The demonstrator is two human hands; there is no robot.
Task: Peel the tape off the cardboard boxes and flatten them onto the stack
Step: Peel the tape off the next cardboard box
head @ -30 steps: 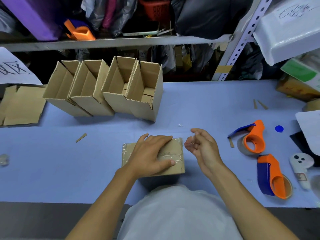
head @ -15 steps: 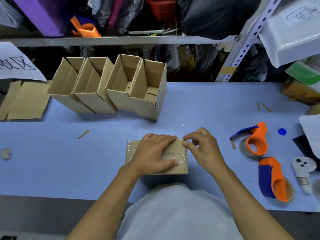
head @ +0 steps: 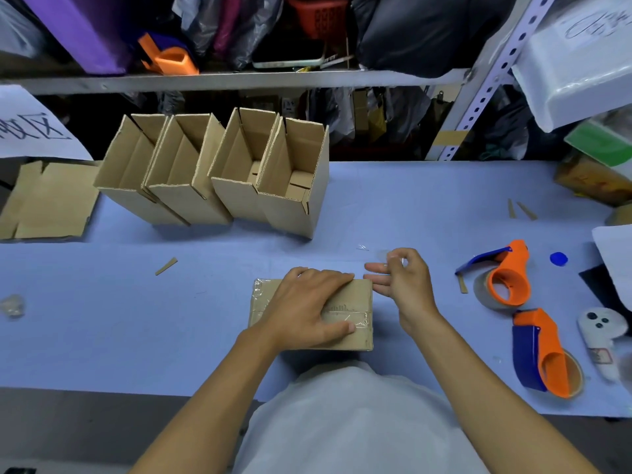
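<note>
Cardboard box (head: 355,295) beside table edge (head: 102,388)

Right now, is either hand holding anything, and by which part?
The left hand lies flat on top of the taped box, pressing, not gripping. The right hand seems to pinch a clear tape scrap at its fingertips.

White paper sign (head: 30,131), far left of the left hand (head: 307,306): handwritten characters, last reads "区" (rest cut off) | white package (head: 578,59), upper right of the right hand (head: 403,282): scrawl illegible | taped box (head: 355,313) under the left hand: faint print, unreadable
</note>
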